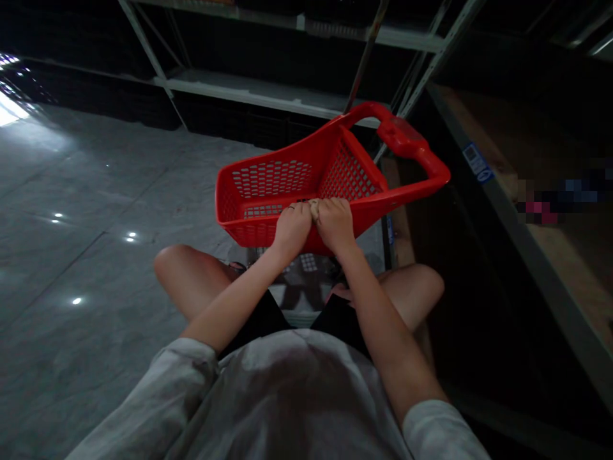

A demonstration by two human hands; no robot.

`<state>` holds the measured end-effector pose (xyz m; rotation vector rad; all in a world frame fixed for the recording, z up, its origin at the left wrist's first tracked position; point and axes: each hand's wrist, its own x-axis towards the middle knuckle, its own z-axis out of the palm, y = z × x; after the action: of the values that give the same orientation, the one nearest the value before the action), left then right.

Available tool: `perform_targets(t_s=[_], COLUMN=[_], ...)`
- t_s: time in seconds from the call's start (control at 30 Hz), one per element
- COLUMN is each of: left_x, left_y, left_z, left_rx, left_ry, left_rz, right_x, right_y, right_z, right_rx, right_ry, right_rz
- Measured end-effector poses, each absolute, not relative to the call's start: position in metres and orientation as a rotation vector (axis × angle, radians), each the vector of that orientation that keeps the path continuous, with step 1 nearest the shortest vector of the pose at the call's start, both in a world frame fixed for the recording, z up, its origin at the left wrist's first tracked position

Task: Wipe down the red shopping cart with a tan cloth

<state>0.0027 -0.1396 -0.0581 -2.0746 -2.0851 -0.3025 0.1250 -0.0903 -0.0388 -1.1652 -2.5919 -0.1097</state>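
Note:
A red plastic shopping cart (230, 236) with perforated walls stands crosswise before my knees, its handle (407, 137) toward the right. Over its near rim, my left hand (293, 227) and my right hand (335, 223) are closed side by side, almost touching. Between them a small crumpled beige cloth (314, 209) shows, pinched by the fingers of both hands. Most of that cloth is hidden under the fingers. The floor of the cart can be seen through its open top, with no goods visible inside.
Metal shelving (249, 96) runs behind the cart. To the right is a dark bench-like unit with a wooden top (565, 255), a blue label (477, 163) on its edge and a pixelated patch above. Glossy grey floor (96, 211) lies to the left.

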Motion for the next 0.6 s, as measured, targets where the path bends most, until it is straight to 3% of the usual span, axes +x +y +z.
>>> perform_targets(t_s=[0.1, 0.37, 0.47, 0.6], left_x=[-0.023, -0.192, -0.186, -0.113], left_y=[-0.15, -0.22, -0.211, -0.18], left_z=[-0.066, -0.083, -0.083, -0.084], left_rx=[-2.122, -2.115, -2.115, -1.979], left_ry=[-2.05, -2.082, -2.132, -2.232], left_rz=[-0.31, -0.224, -0.249, -0.268], right_x=[0.132, 0.138, 0.128, 0.104], right_y=[-0.084, -0.05, -0.036, -0.035], right_z=[-0.039, -0.042, -0.047, -0.055], right_rx=[-1.052, -1.015, -1.094, -1.235], right_ry=[-2.662, -2.649, -2.562, -2.484], right_rz=[-0.052, 0.049, 0.078, 0.061])
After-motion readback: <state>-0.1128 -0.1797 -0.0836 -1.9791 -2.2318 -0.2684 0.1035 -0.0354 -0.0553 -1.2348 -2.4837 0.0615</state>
